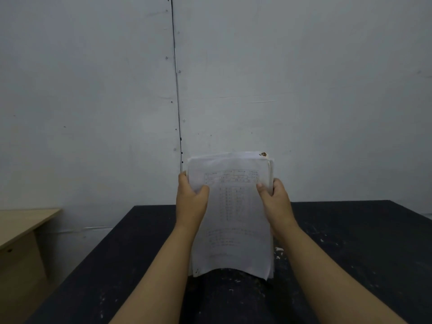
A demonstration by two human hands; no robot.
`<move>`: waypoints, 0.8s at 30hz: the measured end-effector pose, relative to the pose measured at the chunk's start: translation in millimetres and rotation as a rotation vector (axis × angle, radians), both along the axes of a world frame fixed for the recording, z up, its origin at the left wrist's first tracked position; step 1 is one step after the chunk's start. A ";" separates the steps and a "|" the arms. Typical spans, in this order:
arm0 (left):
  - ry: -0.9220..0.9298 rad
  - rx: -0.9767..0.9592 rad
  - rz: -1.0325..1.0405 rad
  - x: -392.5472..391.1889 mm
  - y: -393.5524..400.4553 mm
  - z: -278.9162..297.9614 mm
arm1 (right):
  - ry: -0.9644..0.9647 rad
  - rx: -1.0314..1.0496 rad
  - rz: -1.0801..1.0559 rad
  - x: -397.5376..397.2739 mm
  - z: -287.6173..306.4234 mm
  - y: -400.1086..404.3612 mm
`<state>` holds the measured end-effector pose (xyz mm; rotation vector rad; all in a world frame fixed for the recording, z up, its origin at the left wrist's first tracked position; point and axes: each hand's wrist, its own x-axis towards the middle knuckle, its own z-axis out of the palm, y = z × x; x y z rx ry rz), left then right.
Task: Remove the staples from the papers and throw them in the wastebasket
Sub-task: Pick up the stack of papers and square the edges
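White stack of papers (233, 213) held upright above the black table (350, 242), printed table facing the camera. Left hand (190, 199) grips the left edge, thumb on the front sheet; right hand (275, 199) grips the right edge likewise. Bottom edge curls forward. 1 brown mark (263, 154) shows at the top right corner. Wooden desk (23, 220) at far left.
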<state>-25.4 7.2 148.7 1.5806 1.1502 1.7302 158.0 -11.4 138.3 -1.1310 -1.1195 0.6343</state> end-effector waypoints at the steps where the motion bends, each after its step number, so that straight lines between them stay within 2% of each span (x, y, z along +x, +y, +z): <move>1: 0.000 0.021 -0.005 0.3 0.6 5.7 | -0.042 0.012 -0.022 0.1 5.5 2.3; 4: 0.040 0.166 -0.004 0.2 2.8 18.2 | -0.158 0.119 -0.105 -0.2 20.7 3.8; 7: 0.235 0.296 0.098 -2.0 4.0 27.2 | -0.315 0.277 -0.148 2.3 32.0 4.9; 10: 0.368 0.273 0.197 -4.5 8.8 31.6 | -0.565 0.247 -0.184 4.8 41.9 8.3; 12: 0.362 0.252 0.207 -5.6 10.8 31.4 | -0.635 0.191 -0.219 6.6 43.2 9.7; 17: 0.208 0.239 0.171 -7.9 11.6 24.9 | -0.500 0.252 -0.226 11.8 37.5 8.3; 21: 0.054 0.107 0.013 -5.4 16.3 3.8 | -0.067 0.155 -0.038 11.1 22.2 3.2; 24: 0.038 0.012 -0.012 0.6 12.7 -15.1 | 0.098 -0.015 0.043 7.0 -1.0 1.9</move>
